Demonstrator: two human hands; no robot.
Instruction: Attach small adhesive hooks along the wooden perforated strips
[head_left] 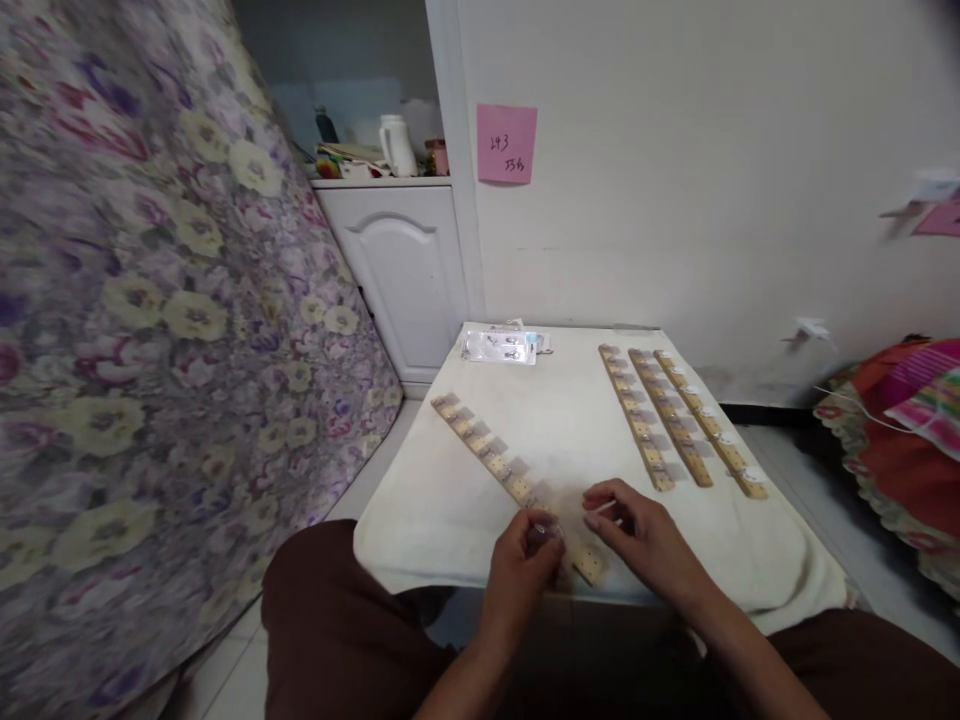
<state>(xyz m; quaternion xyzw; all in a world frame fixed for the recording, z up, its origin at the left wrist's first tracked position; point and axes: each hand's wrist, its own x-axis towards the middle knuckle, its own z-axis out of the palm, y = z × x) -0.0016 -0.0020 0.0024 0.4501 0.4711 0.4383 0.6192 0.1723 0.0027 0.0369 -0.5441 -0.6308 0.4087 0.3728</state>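
Note:
A long tan strip (487,455) set with small metal pieces runs diagonally across the white-covered table (420,510). My left hand (525,565) is closed in a pinch on a small clear piece at the strip's near end. My right hand (637,535) hovers just to the right, fingers curled, its fingertips pinched near the same end; what it holds is too small to make out. Three more strips (679,425) lie side by side at the table's right.
A clear packet (501,346) of small parts lies at the table's far edge. A flowered mattress (150,330) leans at the left. A white cabinet (401,270) with a jug stands behind. A pink note (506,143) sticks on the wall. Bright bedding (900,440) lies at right.

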